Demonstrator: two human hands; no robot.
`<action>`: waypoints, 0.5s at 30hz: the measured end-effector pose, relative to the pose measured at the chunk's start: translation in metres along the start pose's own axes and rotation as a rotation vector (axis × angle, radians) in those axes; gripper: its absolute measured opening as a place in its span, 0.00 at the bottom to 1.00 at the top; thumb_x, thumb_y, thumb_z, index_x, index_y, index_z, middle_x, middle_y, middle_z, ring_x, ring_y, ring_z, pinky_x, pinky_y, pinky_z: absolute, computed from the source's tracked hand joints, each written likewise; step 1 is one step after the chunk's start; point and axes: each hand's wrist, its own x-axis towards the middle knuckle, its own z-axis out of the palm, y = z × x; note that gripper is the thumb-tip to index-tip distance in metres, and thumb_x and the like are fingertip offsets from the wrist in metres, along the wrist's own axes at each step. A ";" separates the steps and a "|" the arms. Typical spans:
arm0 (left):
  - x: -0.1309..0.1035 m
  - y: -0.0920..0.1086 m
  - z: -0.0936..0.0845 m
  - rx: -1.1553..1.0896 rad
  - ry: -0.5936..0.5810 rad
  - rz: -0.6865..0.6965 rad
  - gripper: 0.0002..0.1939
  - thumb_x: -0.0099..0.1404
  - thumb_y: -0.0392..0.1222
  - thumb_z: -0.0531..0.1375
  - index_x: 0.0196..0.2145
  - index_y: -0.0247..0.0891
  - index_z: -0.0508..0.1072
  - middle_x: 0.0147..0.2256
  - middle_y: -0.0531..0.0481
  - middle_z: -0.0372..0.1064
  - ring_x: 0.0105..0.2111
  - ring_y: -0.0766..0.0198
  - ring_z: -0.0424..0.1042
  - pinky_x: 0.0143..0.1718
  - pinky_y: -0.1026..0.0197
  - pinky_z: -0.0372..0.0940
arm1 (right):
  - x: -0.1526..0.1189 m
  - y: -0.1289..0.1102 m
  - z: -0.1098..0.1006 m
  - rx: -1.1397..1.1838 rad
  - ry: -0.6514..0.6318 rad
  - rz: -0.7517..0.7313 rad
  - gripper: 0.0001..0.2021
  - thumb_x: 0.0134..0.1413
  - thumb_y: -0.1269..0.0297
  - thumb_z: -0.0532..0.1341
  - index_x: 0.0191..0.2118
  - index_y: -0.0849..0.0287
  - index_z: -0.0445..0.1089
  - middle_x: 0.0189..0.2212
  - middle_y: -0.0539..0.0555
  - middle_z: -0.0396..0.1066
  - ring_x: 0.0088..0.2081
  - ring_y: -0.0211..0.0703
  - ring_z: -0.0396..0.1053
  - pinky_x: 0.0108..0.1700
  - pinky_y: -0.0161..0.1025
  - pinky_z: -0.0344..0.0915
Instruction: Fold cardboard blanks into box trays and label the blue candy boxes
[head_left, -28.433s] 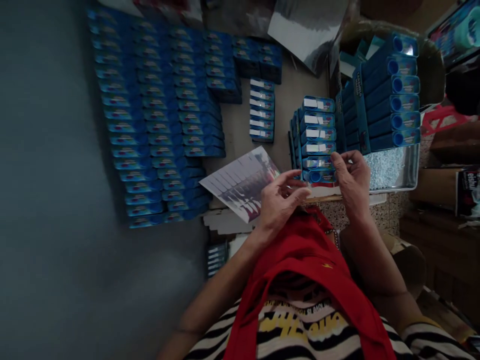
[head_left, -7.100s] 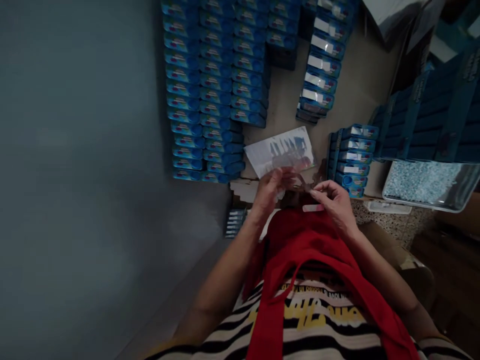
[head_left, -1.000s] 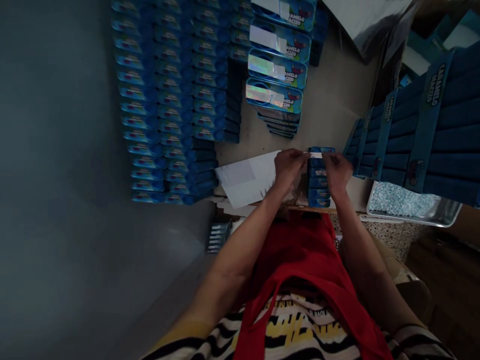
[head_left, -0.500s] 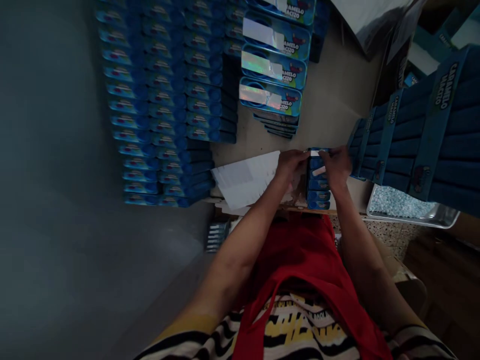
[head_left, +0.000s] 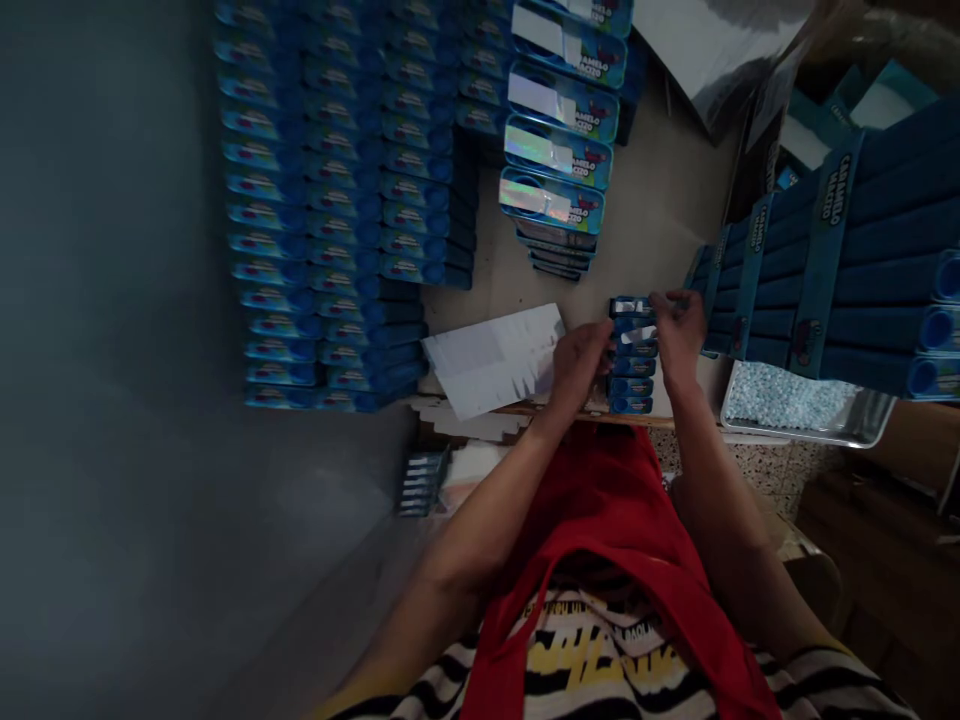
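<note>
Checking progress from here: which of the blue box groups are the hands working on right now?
The short row of blue boxes at the table's near edge, between the left hand and right hand; the other stacks sit untouched.

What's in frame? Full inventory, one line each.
Small stack of blue boxes: several, blue, table's near edge between the hands; top ones carry silver strips.
White sticker backing sheet: one, white, left of that stack.
Rows of blue printed boxes: many, blue, far left.
Column of blue boxes with holographic strips: several, top centre.
Long dark-blue banded cartons: several, right.
Metal tray of pale pellets: one, silver, under the cartons.
Beige tabletop: one, centre.
Red apron: one, on torso.
Left hand: at the stack's left side.
Right hand: at its top right; grip unclear.
</note>
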 end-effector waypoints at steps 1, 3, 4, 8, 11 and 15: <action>-0.007 0.000 0.001 -0.026 -0.062 -0.026 0.25 0.61 0.62 0.69 0.42 0.37 0.80 0.35 0.47 0.79 0.24 0.67 0.72 0.24 0.64 0.64 | -0.002 -0.005 0.002 0.017 -0.008 0.004 0.17 0.59 0.45 0.63 0.43 0.54 0.65 0.21 0.41 0.61 0.25 0.41 0.66 0.34 0.38 0.61; -0.013 0.000 0.001 -0.088 -0.123 -0.095 0.24 0.57 0.59 0.73 0.40 0.37 0.79 0.33 0.48 0.78 0.23 0.67 0.71 0.23 0.64 0.64 | -0.005 -0.009 0.005 0.050 -0.032 0.016 0.17 0.58 0.45 0.64 0.42 0.53 0.65 0.21 0.41 0.63 0.24 0.41 0.66 0.33 0.38 0.62; -0.013 -0.001 0.001 -0.120 -0.107 -0.109 0.22 0.54 0.57 0.75 0.37 0.37 0.78 0.31 0.50 0.77 0.22 0.68 0.71 0.23 0.66 0.63 | -0.007 -0.008 0.006 0.070 -0.051 0.021 0.18 0.57 0.45 0.65 0.42 0.53 0.65 0.21 0.41 0.63 0.24 0.41 0.67 0.32 0.38 0.62; -0.004 -0.001 -0.008 -0.076 -0.001 -0.035 0.18 0.52 0.50 0.75 0.29 0.37 0.75 0.25 0.54 0.72 0.22 0.70 0.68 0.23 0.68 0.61 | -0.018 0.008 0.000 0.186 -0.173 0.055 0.24 0.50 0.45 0.69 0.46 0.53 0.65 0.24 0.43 0.70 0.28 0.44 0.72 0.34 0.40 0.67; 0.000 0.005 -0.013 0.149 0.030 0.048 0.13 0.56 0.48 0.73 0.27 0.37 0.77 0.22 0.55 0.70 0.21 0.69 0.68 0.23 0.66 0.62 | -0.026 0.022 -0.006 0.131 -0.155 0.077 0.24 0.46 0.49 0.71 0.45 0.54 0.67 0.26 0.46 0.75 0.30 0.48 0.76 0.36 0.41 0.69; 0.012 0.013 -0.009 0.338 0.114 0.083 0.09 0.57 0.43 0.72 0.26 0.37 0.78 0.21 0.55 0.71 0.21 0.67 0.69 0.24 0.65 0.62 | -0.025 0.028 0.000 -0.004 -0.011 0.076 0.18 0.47 0.50 0.70 0.40 0.53 0.68 0.28 0.48 0.79 0.35 0.51 0.80 0.39 0.42 0.69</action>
